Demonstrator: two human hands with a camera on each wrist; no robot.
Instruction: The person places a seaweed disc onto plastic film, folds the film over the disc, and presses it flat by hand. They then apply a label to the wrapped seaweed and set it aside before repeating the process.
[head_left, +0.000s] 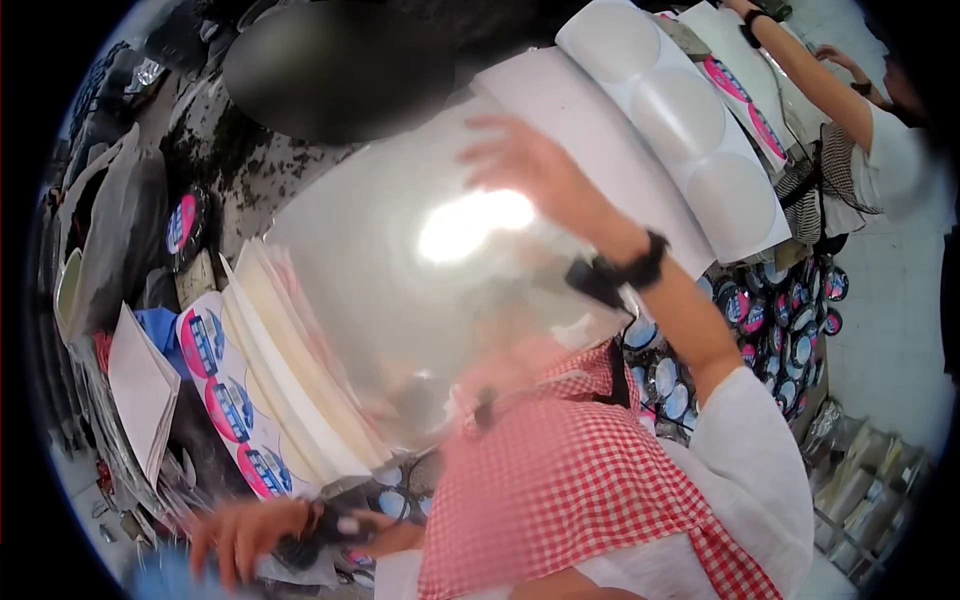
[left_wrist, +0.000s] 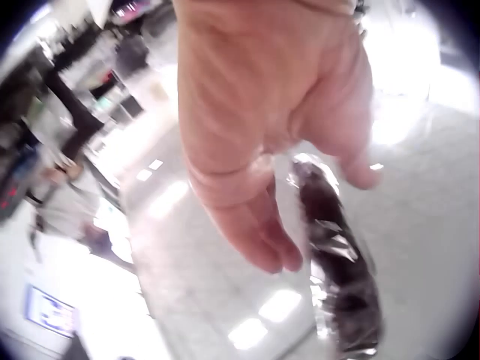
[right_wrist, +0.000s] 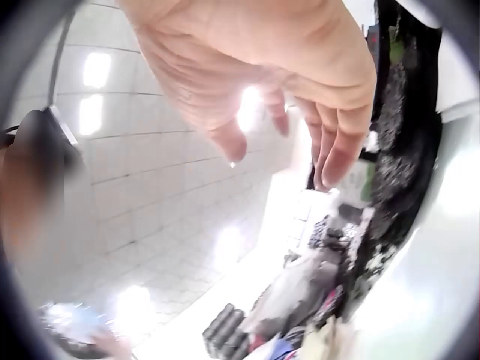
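Note:
A large round silvery sheet [head_left: 400, 300] with a bright glare fills the middle of the head view, tilted up over a stack of pale round sheets [head_left: 270, 370]. My right hand [head_left: 520, 165] rests on its upper edge with fingers spread; in the right wrist view the fingers [right_wrist: 330, 150] hang straight over a mirror-like surface. My left hand [head_left: 250, 535] is low at the front left with fingers spread, holding nothing that I can see. In the left wrist view its fingers [left_wrist: 255, 232] hang relaxed above a shiny surface, beside a dark foil-wrapped roll [left_wrist: 337, 262].
Sheets printed with pink and blue round stickers [head_left: 215, 390] lie to the left of the stack. A white sheet with grey circles [head_left: 680, 110] lies at the back right, above a heap of round badges [head_left: 790, 320]. Another person [head_left: 830, 90] works at the far right.

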